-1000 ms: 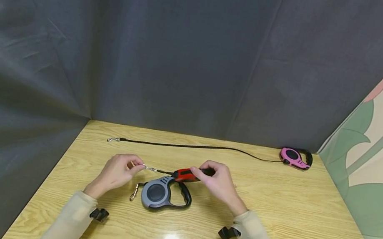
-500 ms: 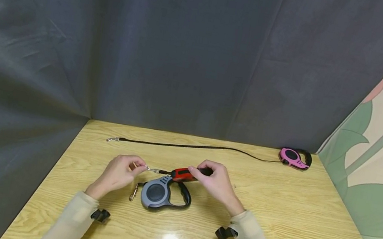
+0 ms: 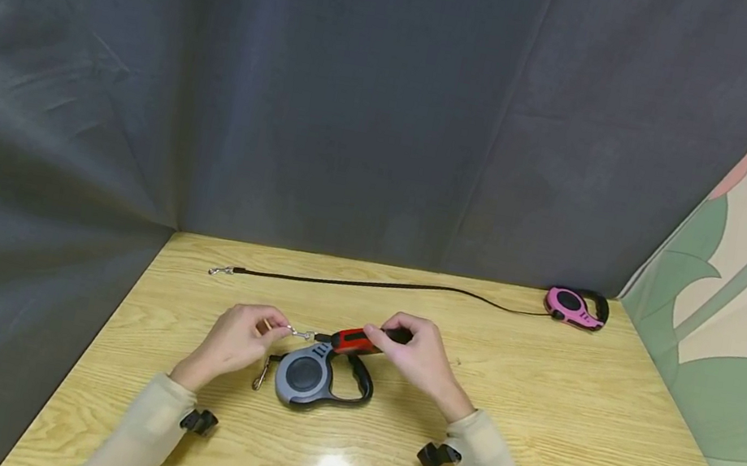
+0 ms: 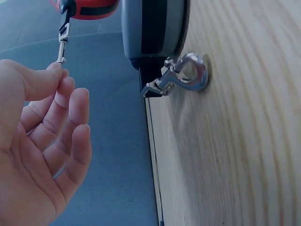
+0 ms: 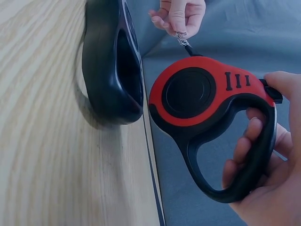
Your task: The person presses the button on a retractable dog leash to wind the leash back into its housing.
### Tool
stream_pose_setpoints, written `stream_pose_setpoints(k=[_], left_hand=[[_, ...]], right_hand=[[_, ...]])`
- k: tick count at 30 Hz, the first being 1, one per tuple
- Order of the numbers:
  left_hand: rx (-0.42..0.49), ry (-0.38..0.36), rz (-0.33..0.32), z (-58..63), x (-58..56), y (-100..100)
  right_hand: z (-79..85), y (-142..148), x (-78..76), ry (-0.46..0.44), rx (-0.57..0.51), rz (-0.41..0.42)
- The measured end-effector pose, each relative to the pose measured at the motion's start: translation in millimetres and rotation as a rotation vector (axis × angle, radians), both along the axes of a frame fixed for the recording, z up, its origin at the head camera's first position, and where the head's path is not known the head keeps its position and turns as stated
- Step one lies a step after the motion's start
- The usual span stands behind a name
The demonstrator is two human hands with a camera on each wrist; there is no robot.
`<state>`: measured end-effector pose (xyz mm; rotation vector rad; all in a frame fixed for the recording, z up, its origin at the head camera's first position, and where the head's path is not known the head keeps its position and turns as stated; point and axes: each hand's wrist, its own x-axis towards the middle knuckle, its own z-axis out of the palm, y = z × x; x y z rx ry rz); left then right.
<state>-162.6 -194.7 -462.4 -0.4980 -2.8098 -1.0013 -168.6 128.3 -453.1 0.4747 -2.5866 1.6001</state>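
Observation:
My right hand (image 3: pixel 422 361) grips the black handle of a red retractable dog leash (image 5: pixel 189 62). Its fingers pass through the handle loop, and in the right wrist view the thumb lies at the black button (image 5: pixel 272 92). Between thumb and forefinger, my left hand (image 3: pixel 239 338) pinches the end of that leash's silver snap hook (image 4: pixel 62 44). Only a short black strap shows between hook and red case. Below both hands a grey retractable leash (image 3: pixel 303 375) lies on the table, its black handle toward the right and its metal snap hook (image 4: pixel 190 73) at the left.
Toward the back right corner of the wooden table (image 3: pixel 567 447) lies a pink retractable leash (image 3: pixel 569 303). Its black cord (image 3: pixel 372 284) runs left along the back to a silver snap hook (image 3: pixel 221 270). A dark curtain (image 3: pixel 366 100) hangs behind the table.
The cord between the red case and its snap hook has shortened. My left hand has shifted slightly right with the hook, my right hand slightly left with the red leash.

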Motion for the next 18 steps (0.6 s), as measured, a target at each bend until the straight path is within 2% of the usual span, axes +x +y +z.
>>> stream_pose_setpoints(k=[7, 14, 18], left_hand=[[0.008, -0.009, 0.001, -1.4, 3.5, 6], [-0.02, 0.003, -0.03, 2.3, 7.3, 20], [-0.039, 0.006, -0.037, 1.8, 9.1, 24]], right_hand=[[-2.0, 2, 1.4, 0.014, -0.019, -0.001], [-2.7, 9, 0.9, 0.041, -0.045, -0.087], [-3.3, 10, 1.7, 0.019, -0.058, -0.097]])
